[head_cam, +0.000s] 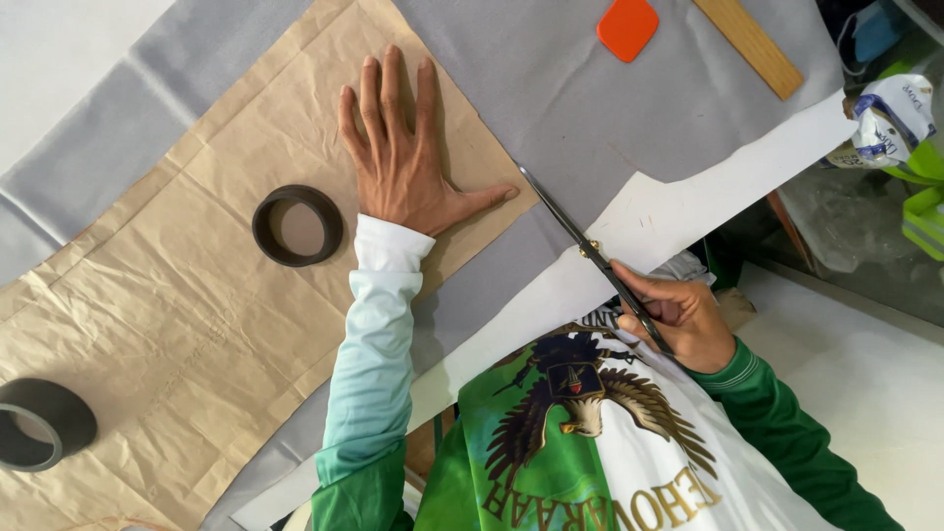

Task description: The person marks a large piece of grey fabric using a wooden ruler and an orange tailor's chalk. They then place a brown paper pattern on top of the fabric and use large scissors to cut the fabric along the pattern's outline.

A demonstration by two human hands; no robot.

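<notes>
1. The left hand (398, 147) is lying flat with its fingers spread wide, palm down on a sheet of brown pattern paper (197, 295), gripping nothing and simply pressing the paper onto the grey fabric (580, 108) beneath.
2. The right hand (678, 317) is closing its fingers through the handles of a pair of scissors (590, 254), holding them firmly near the person's chest.
3. The scissor blades are pointing up and away from the body, with the tip lying at the lower right edge of the brown paper (just beside the left thumb), over the grey fabric.
4. A dark ring weight (298, 225) is sitting on the brown paper just left of the left wrist, and a second dark ring (39, 423) is resting on the same paper, well apart, near the frame's left edge.
5. An orange rounded chalk piece (627, 27) and a wooden ruler (749, 44) are lying on the grey fabric at the far side.
6. The white table edge (728, 177) is showing beneath the fabric.
</notes>
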